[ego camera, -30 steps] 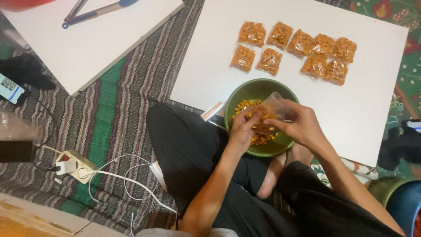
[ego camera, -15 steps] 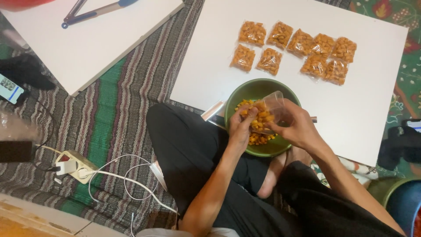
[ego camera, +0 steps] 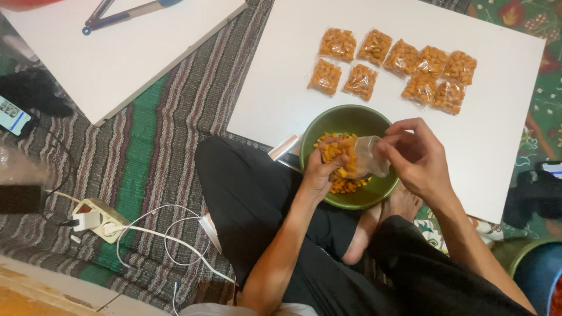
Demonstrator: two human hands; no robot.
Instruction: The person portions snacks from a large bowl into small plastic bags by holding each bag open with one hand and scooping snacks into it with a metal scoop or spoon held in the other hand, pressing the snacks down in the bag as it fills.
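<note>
**2 hands over the green bowl, 1 small bag half filled**

2 hands meet above the green bowl, which sits on the near edge of the large white board. Left hand: fingers curled together around a scoop of orange snack pieces, pressed against the mouth of the clear plastic bag. Right hand: fingers pinched shut on the bag's far end, holding it tipped sideways over the bowl, mouth toward the left hand.

Farther back on the board lie 9 filled packets, in 2 loose rows, some touching.

Off to the side: a second white board with a blue-handled tool, a white power strip with its cable on the striped mat, a phone at the edge of view.

Risk, as a judgement: the bag mouth looks soft and only partly open. If it folds while the left hand pushes pieces in, some could fall; most would land in the bowl, but any going over the near rim would drop onto the dark trousers or the mat. The bowl also overhangs the board's edge a little, so downward pressure on that rim might tip it.

Change against the picture from 0.5 s before: the bag is lower and more level, the left hand closer against its mouth. Bowl and packets unmoved.
</note>
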